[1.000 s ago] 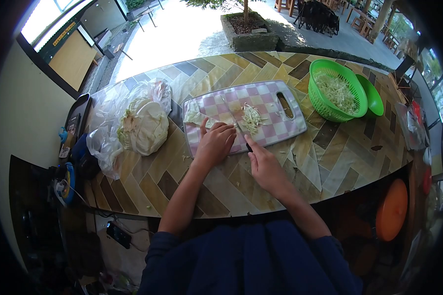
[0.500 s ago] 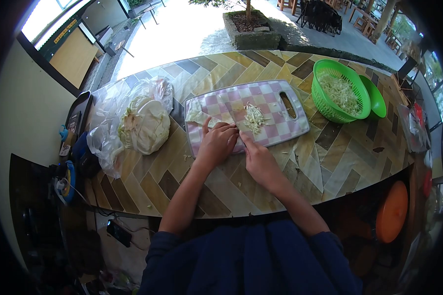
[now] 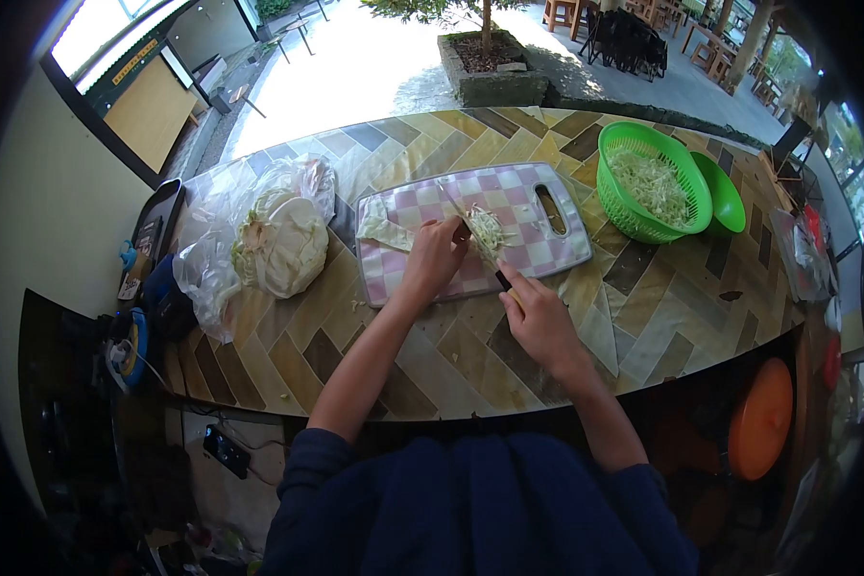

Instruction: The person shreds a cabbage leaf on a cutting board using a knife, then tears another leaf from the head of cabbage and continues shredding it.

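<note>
My right hand [image 3: 541,320] is wrapped round the handle of a knife [image 3: 491,257], whose blade points up and left over the checkered cutting board [image 3: 413,197]. Beside the blade is my left hand [image 3: 436,255], its fingers pressed together at the knife; whether they pinch anything is hidden. Shredded cabbage [image 3: 489,228] lies in a small pile just right of the blade. A flat piece of cabbage leaf [image 3: 385,230] rests on the board's left part, left of my left hand.
Left of the board, a cut cabbage [image 3: 283,246] sits on a clear plastic bag [image 3: 202,278]. On the right stand a green basket [image 3: 698,192] holding shredded cabbage and a green bowl [image 3: 727,197]. A black tray [image 3: 163,206] is at the far left edge.
My right hand has moved right and down with the knife, whose black handle end now shows. My left hand has shifted up and right, off the leaf piece, and its fingers have drawn together.
</note>
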